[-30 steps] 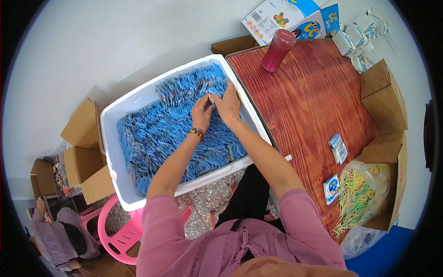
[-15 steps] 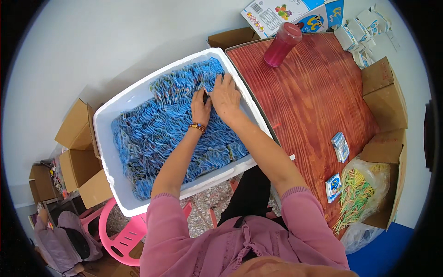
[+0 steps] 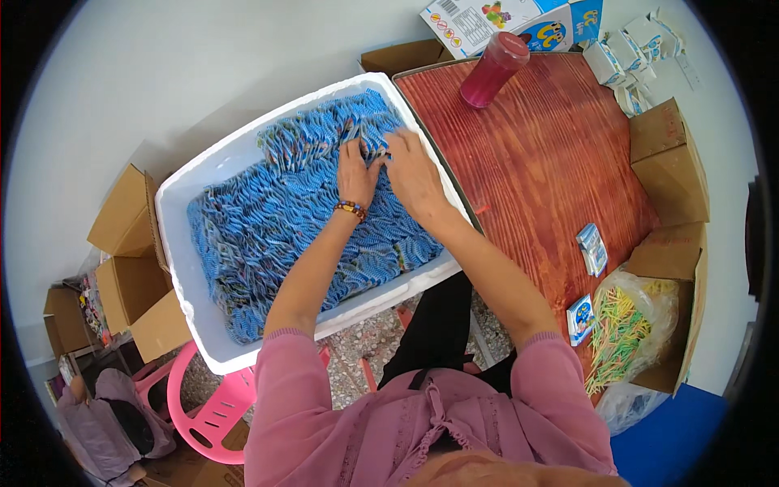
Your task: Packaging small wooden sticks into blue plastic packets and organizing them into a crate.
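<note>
A white foam box (image 3: 174, 243) holds many thin blue packets (image 3: 268, 219), packed on edge in wavy rows. Both of my hands reach into its far right part. My left hand (image 3: 355, 174), with a beaded bracelet at the wrist, has its fingers bent around a few packets and its thumb turned toward the right hand. Just beside it, my right hand (image 3: 414, 174) curves over packets near the box's right wall. Its fingers are slightly blurred, and whatever lies under them is hidden.
A red-brown wooden table (image 3: 535, 154) adjoins the box, bearing a reddish-pink jar (image 3: 493, 71), two small blue-white packs (image 3: 592, 249) and a bag of colourful sticks (image 3: 621, 329) beside cardboard boxes (image 3: 669, 162). At left are open cartons (image 3: 130, 284), a pink chair (image 3: 203, 406) and another person (image 3: 114, 426).
My right hand has shifted slightly right and toward me, its fingers now blurred. My left thumb has spread to the right. The whole view has shifted a little.
</note>
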Tool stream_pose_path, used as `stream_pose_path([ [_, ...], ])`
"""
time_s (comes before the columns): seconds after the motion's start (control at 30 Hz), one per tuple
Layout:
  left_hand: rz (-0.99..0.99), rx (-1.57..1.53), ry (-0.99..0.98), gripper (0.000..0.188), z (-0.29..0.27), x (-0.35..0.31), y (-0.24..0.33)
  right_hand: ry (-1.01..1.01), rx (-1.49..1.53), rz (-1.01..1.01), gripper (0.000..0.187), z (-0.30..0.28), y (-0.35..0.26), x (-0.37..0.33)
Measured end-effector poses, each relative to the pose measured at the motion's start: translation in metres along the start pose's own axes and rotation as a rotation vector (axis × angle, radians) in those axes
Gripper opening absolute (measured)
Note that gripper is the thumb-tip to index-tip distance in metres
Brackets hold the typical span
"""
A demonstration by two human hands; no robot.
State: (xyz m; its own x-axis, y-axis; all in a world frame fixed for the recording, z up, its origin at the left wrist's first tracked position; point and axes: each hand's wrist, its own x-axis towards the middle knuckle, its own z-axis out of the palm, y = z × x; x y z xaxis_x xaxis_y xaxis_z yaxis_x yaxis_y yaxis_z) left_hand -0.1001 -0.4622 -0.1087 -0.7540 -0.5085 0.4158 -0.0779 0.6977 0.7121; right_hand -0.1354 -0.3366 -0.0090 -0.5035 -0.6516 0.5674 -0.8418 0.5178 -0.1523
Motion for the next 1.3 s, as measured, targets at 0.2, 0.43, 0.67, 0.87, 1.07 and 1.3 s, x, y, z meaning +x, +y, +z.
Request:
stream_pose_path([
  [0.2, 0.099, 0.015, -0.01, 0.067, -0.003, -0.004, -0.004, -0.331, 0.93, 1.05, 0.036, 0.026, 0.007, -0.011],
  [0.43, 0.127, 0.054, 0.045, 0.062, 0.01, 0.007, 0.01, -0.19, 0.368, 0.574, 0.032, 0.114, 0.06, -0.014],
  [0.67, 0.103, 0.183, -0.031, 0.055, 0.001, 0.004, 0.001, -0.169, 0.732, 0.968, 0.031, 0.079, 0.003, -0.015],
  [0.87, 0.087, 0.047, -0.017, 0.064, -0.001, -0.003, -0.008, -0.275, 0.601, 0.932, 0.038, 0.062, 0.008, -0.016],
  [1.07, 0.142, 0.201, -0.1, 0.037, -0.001, 0.007, -0.005, -0.283, 0.554, 0.955, 0.032, 0.086, 0.022, -0.006],
  [1.3, 0.146, 0.251, -0.132, 0.037, 0.004, 0.01, -0.001, -0.287, 0.577, 0.884, 0.038, 0.074, 0.022, -0.013],
])
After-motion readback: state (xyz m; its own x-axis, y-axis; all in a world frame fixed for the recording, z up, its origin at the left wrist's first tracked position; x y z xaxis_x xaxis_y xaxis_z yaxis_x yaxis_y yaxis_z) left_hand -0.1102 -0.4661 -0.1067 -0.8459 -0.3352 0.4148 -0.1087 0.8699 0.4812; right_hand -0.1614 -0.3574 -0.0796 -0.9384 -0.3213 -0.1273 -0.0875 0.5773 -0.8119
